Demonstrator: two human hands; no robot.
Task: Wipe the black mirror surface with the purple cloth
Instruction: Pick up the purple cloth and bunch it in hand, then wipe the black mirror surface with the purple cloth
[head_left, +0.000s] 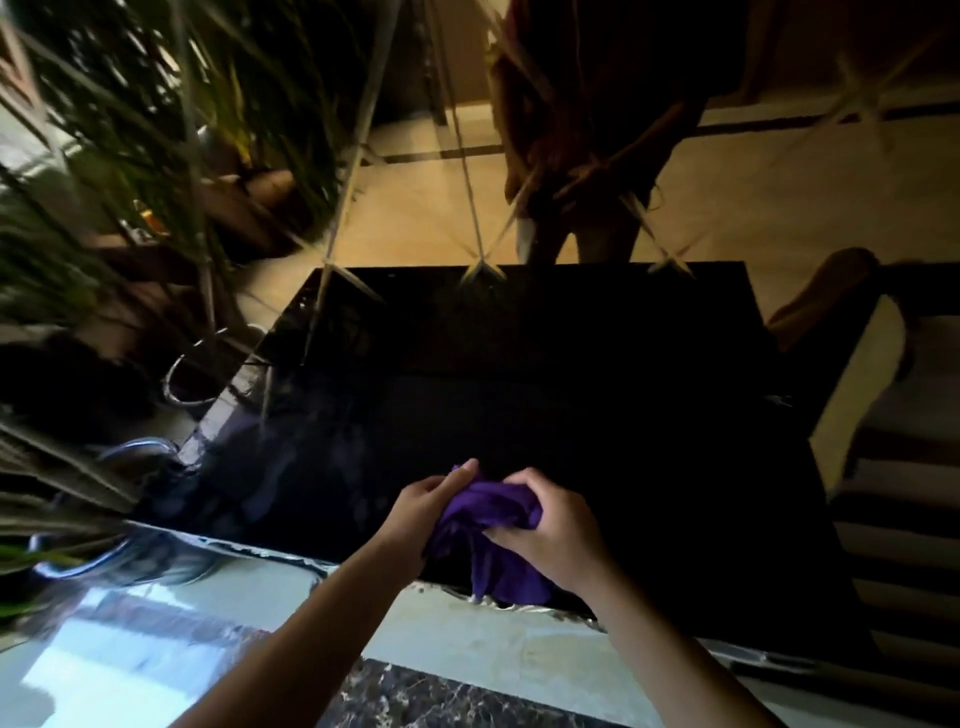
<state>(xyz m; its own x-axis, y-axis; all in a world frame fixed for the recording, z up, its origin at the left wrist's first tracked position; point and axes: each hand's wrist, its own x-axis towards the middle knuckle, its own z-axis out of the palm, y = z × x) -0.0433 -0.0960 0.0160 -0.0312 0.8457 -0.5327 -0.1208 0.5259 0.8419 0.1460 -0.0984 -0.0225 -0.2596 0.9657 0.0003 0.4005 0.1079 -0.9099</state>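
Both hands closed on the purple cloth (488, 525), bunched between them just above the near edge of the black mirror surface (545, 395). Left hand (421, 514) gripping the cloth's left side, thumb up along the top of the bundle, fingers curled beneath. Right hand (550, 530) clamped over the right side, knuckles up, fingers dug into the folds. Loose tail of cloth hanging down from between the two, draped across the mirror's near rim. Dark glass lying flat, faint smears and pale reflections on its left half, a silvery ornate frame (270, 551) running along the near and left edges. Pale glossy desk (171, 634) in front, with a dark marbled strip (431, 696) at the bottom of the view. Green plant leaves (104, 104) crowding the left side, blurred
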